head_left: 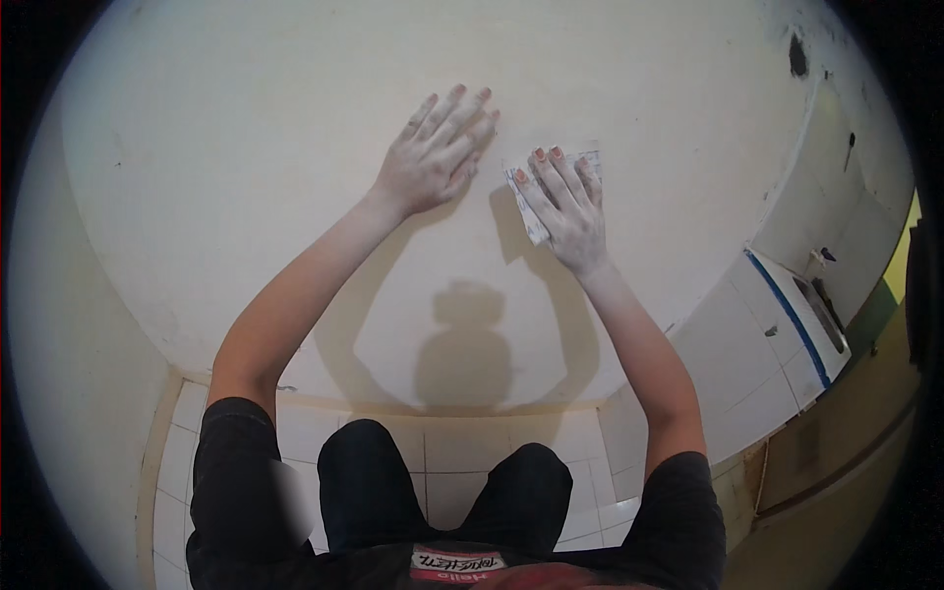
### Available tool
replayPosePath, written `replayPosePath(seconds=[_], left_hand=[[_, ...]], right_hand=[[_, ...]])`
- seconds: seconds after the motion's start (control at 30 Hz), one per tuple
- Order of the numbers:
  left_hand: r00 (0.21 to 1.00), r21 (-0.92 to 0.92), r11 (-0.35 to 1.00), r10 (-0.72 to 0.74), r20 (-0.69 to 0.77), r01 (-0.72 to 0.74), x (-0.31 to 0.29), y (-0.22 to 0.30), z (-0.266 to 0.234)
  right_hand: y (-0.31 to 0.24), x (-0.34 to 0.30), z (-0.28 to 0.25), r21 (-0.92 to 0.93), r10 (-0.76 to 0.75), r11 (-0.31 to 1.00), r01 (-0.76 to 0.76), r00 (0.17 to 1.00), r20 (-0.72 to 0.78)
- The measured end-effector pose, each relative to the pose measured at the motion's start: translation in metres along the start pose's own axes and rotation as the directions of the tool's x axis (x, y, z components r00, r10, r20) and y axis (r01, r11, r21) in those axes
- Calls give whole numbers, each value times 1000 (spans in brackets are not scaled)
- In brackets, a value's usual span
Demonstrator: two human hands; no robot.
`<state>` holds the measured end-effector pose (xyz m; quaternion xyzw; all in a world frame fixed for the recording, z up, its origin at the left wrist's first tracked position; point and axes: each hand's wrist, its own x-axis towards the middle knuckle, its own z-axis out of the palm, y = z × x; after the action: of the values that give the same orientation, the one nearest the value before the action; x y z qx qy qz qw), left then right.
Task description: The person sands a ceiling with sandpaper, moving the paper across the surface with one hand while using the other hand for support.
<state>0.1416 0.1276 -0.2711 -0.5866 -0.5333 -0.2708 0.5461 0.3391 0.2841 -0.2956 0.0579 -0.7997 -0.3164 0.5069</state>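
My right hand [570,211] presses a sheet of sandpaper [537,230] against a pale cream wall [265,147]. The sheet's back is white with printed marks, and it sticks out past the fingers on both sides; its rough face is hidden against the wall. To the left and a little higher, my left hand [433,157] rests on the wall with its fingers stretched out and nothing in it. White dust coats both hands and part of the forearms.
White floor tiles [447,487] meet the wall below, under my knees. At the right stands a tiled counter [733,320] with a blue edge and a sink [821,313]. A dark hole [797,56] marks the wall at upper right. Another wall [79,295] runs along the left.
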Motion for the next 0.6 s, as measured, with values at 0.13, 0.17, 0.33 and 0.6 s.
replayPosePath(seconds=[0.13,0.17,0.33,0.6], left_hand=[[995,162,986,-43,89,28,-18,-16,20],[995,153,988,-18,96,3,-21,-10,22],[993,207,978,-2,114,-22,-22,-8,22],[989,248,958,-148,3,142,-27,-8,29]], right_hand=[[7,-18,46,-81,14,997,0,984,178],[3,-29,50,-88,5,996,14,976,218],[15,-43,61,-12,-266,960,279,926,266],[78,47,29,-96,-157,979,179,967,198]])
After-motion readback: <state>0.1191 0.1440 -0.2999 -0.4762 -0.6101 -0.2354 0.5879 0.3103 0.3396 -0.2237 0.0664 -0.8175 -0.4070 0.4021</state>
